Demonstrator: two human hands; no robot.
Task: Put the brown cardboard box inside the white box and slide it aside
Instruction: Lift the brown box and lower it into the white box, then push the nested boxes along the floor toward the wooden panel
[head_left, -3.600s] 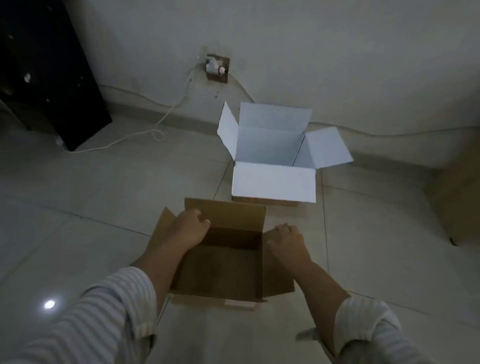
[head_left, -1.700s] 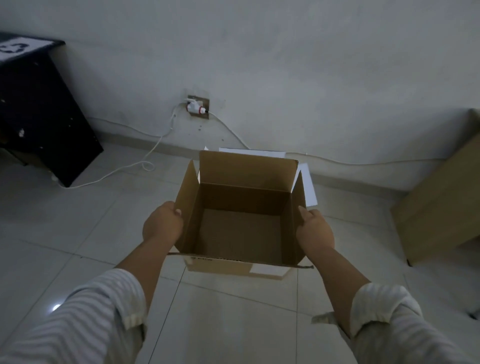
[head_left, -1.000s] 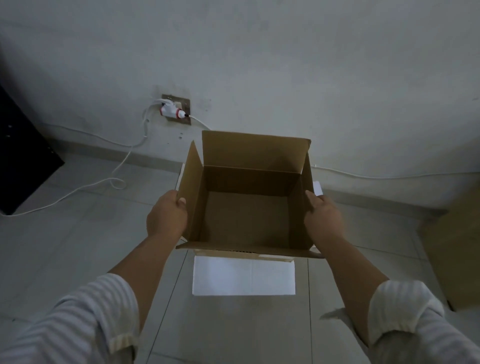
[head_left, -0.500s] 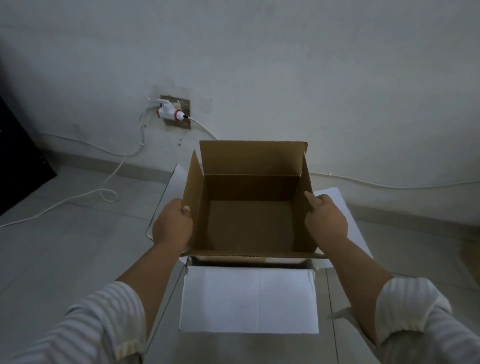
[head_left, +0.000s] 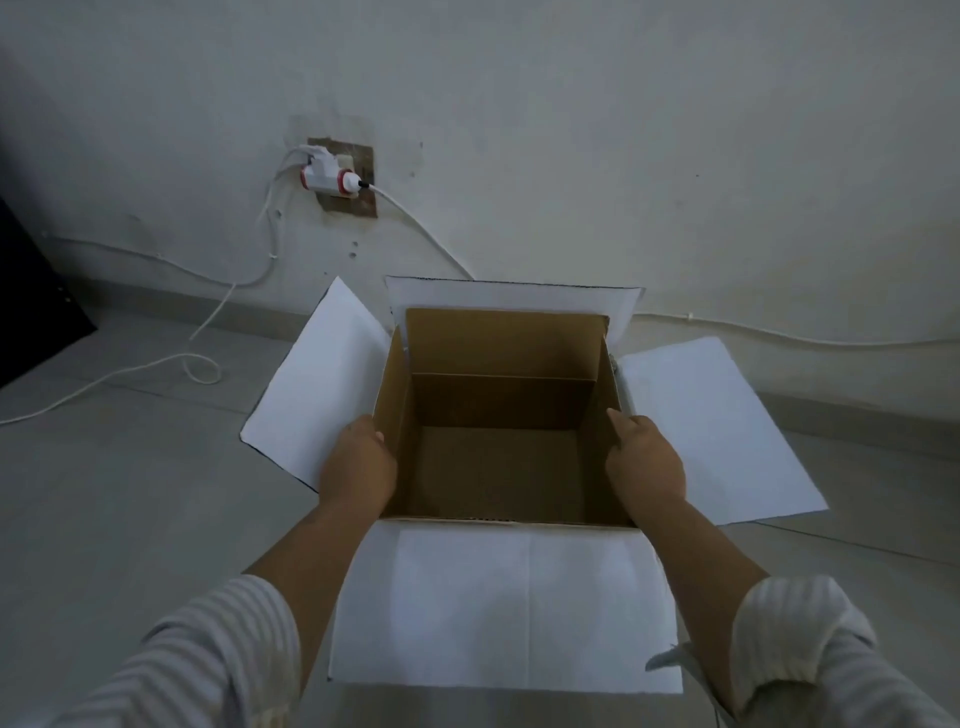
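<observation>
The open brown cardboard box (head_left: 498, 457) sits down inside the white box (head_left: 504, 613), whose four white flaps spread out around it. My left hand (head_left: 358, 462) grips the brown box's left wall and my right hand (head_left: 644, 462) grips its right wall. The brown box is empty and its far flap stands upright. The white box's walls are hidden behind the brown box and the flaps.
The boxes stand on a tiled floor close to a white wall. A wall socket with a white plug (head_left: 332, 179) is above left, and white cables (head_left: 208, 332) trail along the floor. A dark cabinet (head_left: 31, 312) is at the far left.
I lifted the brown box off the floor, carried it forward over the white box and lowered it between the white flaps. Both hands have stayed on its side walls.
</observation>
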